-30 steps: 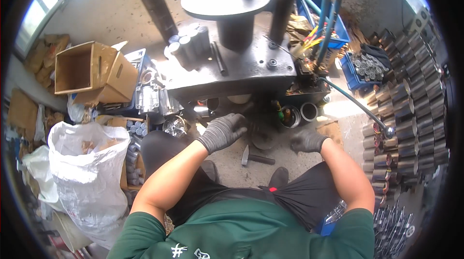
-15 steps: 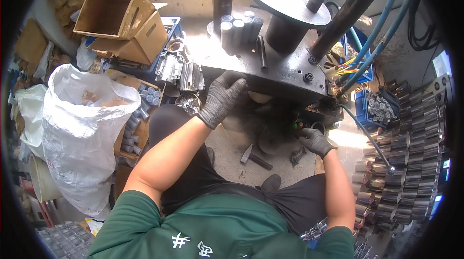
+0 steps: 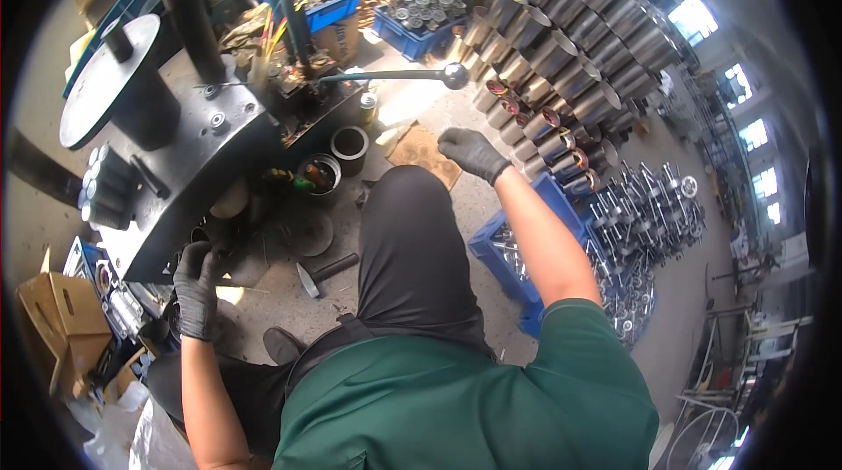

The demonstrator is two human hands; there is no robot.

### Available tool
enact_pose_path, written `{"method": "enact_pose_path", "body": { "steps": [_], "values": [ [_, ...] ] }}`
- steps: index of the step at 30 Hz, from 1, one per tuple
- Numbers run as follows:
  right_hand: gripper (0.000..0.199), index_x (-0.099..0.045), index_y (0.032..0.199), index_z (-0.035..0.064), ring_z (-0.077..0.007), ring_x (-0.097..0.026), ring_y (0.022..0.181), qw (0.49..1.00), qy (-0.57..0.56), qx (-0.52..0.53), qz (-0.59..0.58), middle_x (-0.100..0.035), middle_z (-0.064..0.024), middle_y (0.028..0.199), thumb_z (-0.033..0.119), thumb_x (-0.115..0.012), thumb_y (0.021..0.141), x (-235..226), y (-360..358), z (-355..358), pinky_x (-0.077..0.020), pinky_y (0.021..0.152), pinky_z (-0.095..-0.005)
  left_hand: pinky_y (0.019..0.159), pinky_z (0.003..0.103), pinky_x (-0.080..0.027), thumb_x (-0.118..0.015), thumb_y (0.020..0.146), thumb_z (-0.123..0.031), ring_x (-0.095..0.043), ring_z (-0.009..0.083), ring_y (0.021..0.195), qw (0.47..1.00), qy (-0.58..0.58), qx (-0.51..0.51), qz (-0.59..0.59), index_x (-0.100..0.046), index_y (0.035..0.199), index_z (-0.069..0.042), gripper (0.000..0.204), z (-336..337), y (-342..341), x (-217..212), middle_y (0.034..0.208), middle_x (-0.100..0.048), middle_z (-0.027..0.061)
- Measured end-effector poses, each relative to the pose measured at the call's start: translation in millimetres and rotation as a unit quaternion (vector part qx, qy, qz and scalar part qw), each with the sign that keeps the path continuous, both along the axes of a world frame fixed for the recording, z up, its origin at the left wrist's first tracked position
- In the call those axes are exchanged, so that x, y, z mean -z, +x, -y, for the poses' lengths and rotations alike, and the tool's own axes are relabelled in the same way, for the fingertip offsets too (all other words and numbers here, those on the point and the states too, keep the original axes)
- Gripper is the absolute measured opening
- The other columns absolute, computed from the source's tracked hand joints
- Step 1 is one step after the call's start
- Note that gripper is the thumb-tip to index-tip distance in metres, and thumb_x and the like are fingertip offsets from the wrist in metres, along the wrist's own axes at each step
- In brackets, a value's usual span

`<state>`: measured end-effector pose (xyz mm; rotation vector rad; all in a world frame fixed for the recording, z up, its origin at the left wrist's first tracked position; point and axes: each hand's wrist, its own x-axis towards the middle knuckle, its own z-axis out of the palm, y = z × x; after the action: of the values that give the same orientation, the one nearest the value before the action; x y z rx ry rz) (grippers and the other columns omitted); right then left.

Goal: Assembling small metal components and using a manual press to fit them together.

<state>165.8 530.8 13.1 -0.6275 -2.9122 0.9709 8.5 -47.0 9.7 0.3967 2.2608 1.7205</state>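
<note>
My left hand (image 3: pixel 196 288), in a dark grey glove, is beside the front edge of a black metal machine table (image 3: pixel 195 185). Its fingers are slightly parted, and I see nothing in them. Out to the right, my right hand (image 3: pixel 474 154), gloved as well, hangs over the floor near a flat brown piece of cardboard (image 3: pixel 419 153). The fingers point left, loosely bent, with no held thing visible. Close beyond that hand rise stacked shiny metal cylinders (image 3: pixel 551 56). A lever with a ball knob (image 3: pixel 454 76) reaches out from the machine above it.
A hammer (image 3: pixel 331 268) lies on the floor by my knee. The machine carries a round plate (image 3: pixel 110 84) and several grey cylinders (image 3: pixel 107 189). Blue bins (image 3: pixel 338 7) stand behind, and another blue bin (image 3: pixel 502 251) sits at right beside many shafted metal parts (image 3: pixel 645 216).
My view has swung to the right. My right hand has moved from under the machine out toward the stacked cylinders. My left hand has dropped off the table's edge to beside it.
</note>
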Motion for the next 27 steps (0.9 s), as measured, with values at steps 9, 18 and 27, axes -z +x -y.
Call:
{"method": "enact_pose_path", "body": {
  "steps": [9,18,27],
  "values": [
    [0.049,-0.073,0.128,0.0105,-0.038,-0.068,0.12,0.903,-0.095,0.255,0.332,-0.072,-0.0199,0.128,0.038,-0.069,0.088,186,321,43,-0.0531,0.104,-0.0431,0.088,0.038,-0.055,-0.071,0.095,-0.011,-0.069,0.027,0.094,0.963,-0.201,0.149,-0.104,-0.066,0.117,0.001,0.025,-25,22,26,0.103,-0.072,0.0175],
    [0.023,-0.073,0.113,-0.0012,-0.0278,-0.074,0.091,0.981,-0.051,0.119,-0.146,-0.076,-0.0191,0.1,0.013,-0.066,0.097,-5,159,51,-0.058,0.084,-0.0374,0.088,0.048,-0.056,-0.07,0.097,-0.033,-0.07,0.0411,0.101,0.938,-0.27,0.174,-0.13,-0.068,0.116,-0.004,0.035,-37,25,28,0.108,-0.072,0.0213],
    [0.024,-0.076,0.085,0.0051,-0.0436,-0.071,0.082,0.855,0.088,-0.5,0.105,-0.073,-0.0257,0.093,0.025,-0.063,0.088,-66,-106,257,-0.0558,0.075,-0.0535,0.098,0.05,-0.053,-0.064,0.1,-0.04,-0.065,0.0428,0.113,0.926,-0.287,0.215,-0.118,-0.064,0.13,-0.008,0.043,-82,-3,16,0.12,-0.068,0.0226]
  ]
}}
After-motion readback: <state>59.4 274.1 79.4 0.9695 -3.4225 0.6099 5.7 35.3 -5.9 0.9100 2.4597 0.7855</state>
